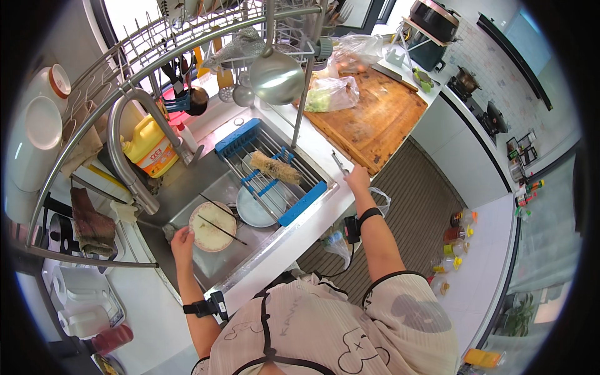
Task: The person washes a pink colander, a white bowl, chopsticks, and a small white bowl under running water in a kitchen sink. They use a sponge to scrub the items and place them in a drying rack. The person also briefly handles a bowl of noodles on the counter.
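Note:
My left hand (182,241) is down in the stainless steel sink (206,269), fingertips at the left rim of a cream plate with a patterned edge (206,222). Whether they grip the rim I cannot tell. A dark chopstick (222,229) lies across this plate, and a second chopstick (215,204) crosses its upper edge. Beside it rests a pale blue-white plate (258,208), partly under the rack. A grey scrubber or cloth (169,231) sits just behind my left hand. At the counter edge, my right hand (357,178) holds a slim metal kitchen tool (338,161), possibly a peeler.
A blue-ended drying rack (302,204) spans the sink, carrying a loofah-like scrubber (275,168). The faucet (136,183) arches over the left side. A wooden cutting board (379,122) bears a bagged vegetable (330,93) and a knife (386,72). A metal ladle (276,77) hangs overhead.

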`<state>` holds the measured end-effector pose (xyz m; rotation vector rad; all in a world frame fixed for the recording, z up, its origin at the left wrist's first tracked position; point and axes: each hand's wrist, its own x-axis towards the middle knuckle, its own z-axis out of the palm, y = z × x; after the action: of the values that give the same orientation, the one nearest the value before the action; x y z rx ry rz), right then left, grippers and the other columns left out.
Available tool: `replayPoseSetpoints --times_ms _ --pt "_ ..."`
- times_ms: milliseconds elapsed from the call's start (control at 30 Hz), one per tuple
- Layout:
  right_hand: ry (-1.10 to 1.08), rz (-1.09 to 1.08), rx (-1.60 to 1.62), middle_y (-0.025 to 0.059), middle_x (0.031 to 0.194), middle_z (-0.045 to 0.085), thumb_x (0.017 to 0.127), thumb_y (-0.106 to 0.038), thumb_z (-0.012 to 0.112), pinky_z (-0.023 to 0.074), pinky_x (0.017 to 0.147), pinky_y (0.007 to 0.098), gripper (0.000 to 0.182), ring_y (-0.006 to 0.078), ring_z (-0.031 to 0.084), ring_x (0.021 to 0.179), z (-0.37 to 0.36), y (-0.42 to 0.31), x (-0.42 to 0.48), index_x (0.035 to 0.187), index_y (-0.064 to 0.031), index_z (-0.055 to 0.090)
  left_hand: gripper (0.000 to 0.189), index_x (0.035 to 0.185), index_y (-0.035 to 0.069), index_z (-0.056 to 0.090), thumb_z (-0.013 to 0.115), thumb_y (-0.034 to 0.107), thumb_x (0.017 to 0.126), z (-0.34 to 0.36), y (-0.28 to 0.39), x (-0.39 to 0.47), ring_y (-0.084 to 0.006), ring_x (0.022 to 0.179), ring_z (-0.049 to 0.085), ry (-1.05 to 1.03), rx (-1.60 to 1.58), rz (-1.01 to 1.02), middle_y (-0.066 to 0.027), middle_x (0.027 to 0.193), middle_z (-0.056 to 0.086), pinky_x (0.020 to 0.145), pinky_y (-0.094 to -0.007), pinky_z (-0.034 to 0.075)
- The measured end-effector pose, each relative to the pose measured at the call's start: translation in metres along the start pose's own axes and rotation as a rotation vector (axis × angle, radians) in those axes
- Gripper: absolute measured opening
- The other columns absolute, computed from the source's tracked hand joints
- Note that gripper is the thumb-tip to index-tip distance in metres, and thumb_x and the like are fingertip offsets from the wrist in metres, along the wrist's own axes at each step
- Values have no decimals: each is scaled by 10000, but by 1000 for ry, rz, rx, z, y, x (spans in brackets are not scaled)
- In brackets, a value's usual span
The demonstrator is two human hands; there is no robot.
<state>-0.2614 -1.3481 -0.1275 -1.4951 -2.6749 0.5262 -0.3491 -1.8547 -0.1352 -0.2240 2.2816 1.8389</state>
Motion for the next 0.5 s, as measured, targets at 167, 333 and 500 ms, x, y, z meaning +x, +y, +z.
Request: replayPoseSetpoints --times_ms 167,333,500 --pt "-113 -40 -36 177 929 597 624 -158 657 474 724 379 302 304 577 883 18 29 21 887 -21 600 312 1038 -47 521 582 104 772 21 3 3 -150 810 570 -121 49 75 -124 892 602 710 -237 441" --pt "-305 -205 388 105 632 599 641 -158 657 431 485 308 180 206 578 568 23 -8 4 703 4 609 296 1013 -24 551 594 142 772 31 9 -3 -163 823 583 -230 49 106 -102 890 611 714 -252 450" --pt "-860 -336 784 11 540 502 693 -160 639 339 407 210 153 85 461 461 11 -129 -112 667 -18 587 391 1079 3 500 558 288 817 58 58 -31 -163 752 581 -424 -218 -123 -80 883 599 652 -272 459"
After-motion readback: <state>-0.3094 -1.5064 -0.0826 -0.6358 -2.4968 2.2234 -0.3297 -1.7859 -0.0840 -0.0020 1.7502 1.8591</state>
